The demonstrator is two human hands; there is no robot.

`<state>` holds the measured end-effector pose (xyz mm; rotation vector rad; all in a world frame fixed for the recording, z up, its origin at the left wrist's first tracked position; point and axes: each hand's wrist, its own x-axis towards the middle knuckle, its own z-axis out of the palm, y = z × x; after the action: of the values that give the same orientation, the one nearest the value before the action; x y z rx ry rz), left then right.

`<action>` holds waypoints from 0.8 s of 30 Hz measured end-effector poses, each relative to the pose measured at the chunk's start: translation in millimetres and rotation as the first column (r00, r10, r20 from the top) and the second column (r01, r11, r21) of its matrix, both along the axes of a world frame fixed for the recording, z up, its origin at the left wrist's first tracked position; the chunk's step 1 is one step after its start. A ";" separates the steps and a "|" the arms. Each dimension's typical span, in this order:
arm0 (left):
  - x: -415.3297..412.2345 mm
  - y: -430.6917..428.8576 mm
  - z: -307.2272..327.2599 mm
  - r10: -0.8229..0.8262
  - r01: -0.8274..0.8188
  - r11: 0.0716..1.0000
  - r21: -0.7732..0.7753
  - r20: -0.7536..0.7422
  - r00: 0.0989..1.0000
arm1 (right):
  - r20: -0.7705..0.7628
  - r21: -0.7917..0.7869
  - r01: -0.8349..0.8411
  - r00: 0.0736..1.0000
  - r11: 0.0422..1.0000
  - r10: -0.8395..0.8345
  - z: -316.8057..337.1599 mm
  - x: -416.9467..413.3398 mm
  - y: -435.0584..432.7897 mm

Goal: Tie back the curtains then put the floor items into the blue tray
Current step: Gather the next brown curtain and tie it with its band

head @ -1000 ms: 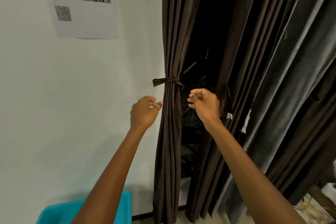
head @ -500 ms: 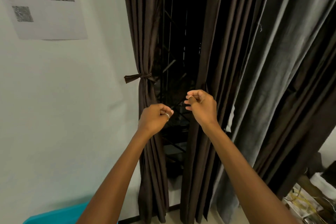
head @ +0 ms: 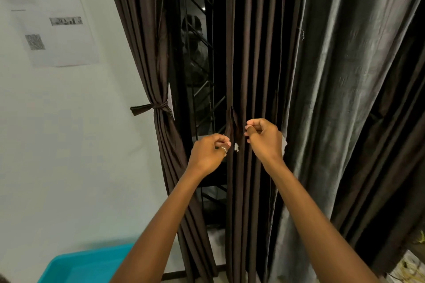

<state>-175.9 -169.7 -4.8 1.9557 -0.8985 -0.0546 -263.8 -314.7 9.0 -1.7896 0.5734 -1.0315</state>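
Head | blue tray (head: 92, 251) by wall (head: 69, 145) | left hand (head: 207, 153), right hand (head: 265, 141) curled at curtain (head: 248, 53)

We see a plain dark brown pleated curtain (head: 161, 76) and a second dark brown fabric curtain (head: 253, 53), next to a grey curtain with a dull sheen (head: 333, 76). The white paper sheet (head: 55, 18) on the white wall (head: 69, 145) carries black print and a chequered code. The plastic tray (head: 87, 266) is turquoise blue.

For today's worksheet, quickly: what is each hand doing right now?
Left hand: fingers curled at the tie strap; a grip cannot be told.
Right hand: closed, fingers curled, nothing visibly held.
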 end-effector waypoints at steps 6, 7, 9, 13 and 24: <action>-3.3 -22.7 13.5 0.064 -0.063 0.997 -0.051 0.011 0.998 | -0.066 -0.079 0.019 0.998 0.997 -0.024 8.7 -0.6 -7.0; -2.1 -27.3 15.3 0.084 -0.083 0.995 -0.055 0.016 0.996 | -0.079 -0.088 0.011 0.997 0.996 -0.018 9.1 1.0 -8.3; 0.8 -35.9 18.1 0.136 -0.134 0.989 -0.066 0.036 0.990 | -0.117 -0.112 0.003 0.993 0.994 -0.016 10.4 3.6 -10.0; 12.7 -49.4 23.3 0.223 -0.219 0.972 -0.086 0.035 0.974 | -0.176 -0.182 -0.032 0.984 0.983 0.000 11.6 13.5 -9.0; 45.0 -62.7 20.4 0.329 -0.333 0.943 0.010 0.129 0.936 | -0.301 -0.239 0.065 0.944 0.969 -0.138 9.4 49.8 -4.1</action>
<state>-130.9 -232.4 15.5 2.1343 -0.6385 0.2543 -214.0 -318.8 18.4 -2.1686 0.7770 -0.9118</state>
